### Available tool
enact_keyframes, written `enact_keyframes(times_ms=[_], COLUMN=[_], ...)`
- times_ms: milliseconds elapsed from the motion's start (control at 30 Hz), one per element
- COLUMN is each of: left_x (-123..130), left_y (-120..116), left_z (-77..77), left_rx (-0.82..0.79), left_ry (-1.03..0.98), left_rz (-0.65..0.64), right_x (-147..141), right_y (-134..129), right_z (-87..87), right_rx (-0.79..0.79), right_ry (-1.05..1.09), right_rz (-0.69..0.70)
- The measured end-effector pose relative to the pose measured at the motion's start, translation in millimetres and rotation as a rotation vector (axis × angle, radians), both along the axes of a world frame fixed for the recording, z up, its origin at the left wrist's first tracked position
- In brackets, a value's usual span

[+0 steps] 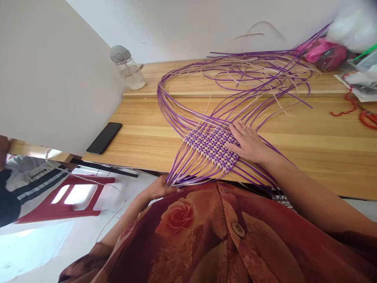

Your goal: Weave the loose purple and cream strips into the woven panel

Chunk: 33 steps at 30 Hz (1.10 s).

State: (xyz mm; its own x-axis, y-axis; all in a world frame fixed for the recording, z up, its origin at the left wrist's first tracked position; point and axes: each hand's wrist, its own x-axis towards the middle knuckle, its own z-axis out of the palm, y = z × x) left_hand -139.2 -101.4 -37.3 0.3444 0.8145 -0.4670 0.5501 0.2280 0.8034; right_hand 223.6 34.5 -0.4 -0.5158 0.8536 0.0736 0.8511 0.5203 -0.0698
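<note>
A purple and cream woven panel (210, 146) in a checked pattern lies on the wooden desk near its front edge. Long loose plastic strands (188, 106) run out from its sides; many sweep back over the desk in a big loop. My right hand (249, 143) rests flat on the panel's right part, fingers stretched out. At the desk's front edge, my left hand (160, 188) is closed around a bundle of purple and cream strands (188, 175) that comes from the panel's near left side. Part of that bundle is hidden by my fingers.
A clear bottle (129, 70) with a grey lid stands at the back left. A black phone (104, 137) lies by the left edge. Pink and white bags (326, 51) and orange-handled scissors (368, 119) are at the right. Beyond the partition, another person's sleeve (8, 200) shows near a red stool (73, 200).
</note>
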Motion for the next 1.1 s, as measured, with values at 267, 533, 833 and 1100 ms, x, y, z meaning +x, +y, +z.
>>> enact_keyframes(times_ms=[267, 533, 833, 1100], left_x=[27.3, -4.7, -26.2, -16.8], left_y=[4.6, -4.2, -10.7, -15.6], left_z=[1.9, 43.7, 18.3, -32.5], left_rx=[0.102, 0.218, 0.014, 0.119], left_ry=[0.092, 0.207, -0.099, 0.073], left_rz=[-0.029, -0.04, 0.0, 0.024], right_x=[-41.3, -40.2, -42.3, -37.0], right_y=[-23.6, -35.8, -40.7, -44.1], right_z=[15.7, -1.7, 2.9, 4.0], right_rx=[-0.089, -0.015, -0.036, -0.036], right_ry=[-0.045, 0.063, 0.027, 0.048], right_rz=[-0.255, -0.159, -0.164, -0.133])
